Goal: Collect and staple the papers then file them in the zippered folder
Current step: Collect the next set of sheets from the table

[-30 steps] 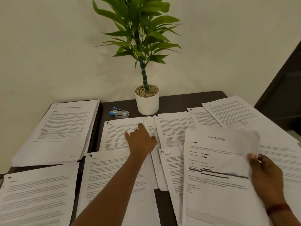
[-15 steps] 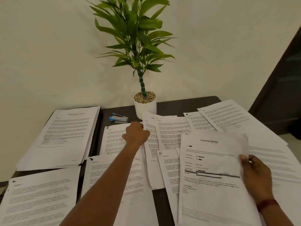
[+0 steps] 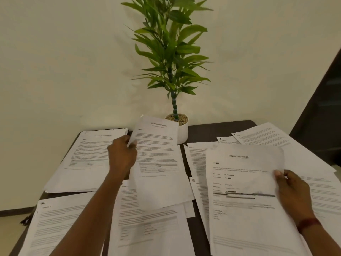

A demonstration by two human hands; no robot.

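**Grip.** Left hand (image 3: pixel 122 156): fingers curled on the left edge of a single lifted sheet (image 3: pixel 156 163) and pinching it. Right hand (image 3: pixel 293 194): thumb on top and fingers beneath the right edge of the gathered stack (image 3: pixel 243 200), which it holds raised just above the table.

**Items, by size.**
1. Table (image 3: pixel 217 127): dark and mostly covered.
2. Loose papers (image 3: pixel 88 159): uncollected sheets and piles that overlap across the table.
3. Gathered stack: on the right, headed page uppermost.
4. Lifted sheet: tilted, top corner in front of the pot.
5. Pot (image 3: pixel 182 134): white, at the far edge.

**Hazards (judged).** The sheet is held by one edge, so it may sag and drag the papers lying under it. Its corner could brush the pot. The stack is held at one side and may fan out or slip.

**Containers.** The pot holds pebbles and a green plant. Neither the zippered folder nor a stapler is in view, so collecting is unfinished.
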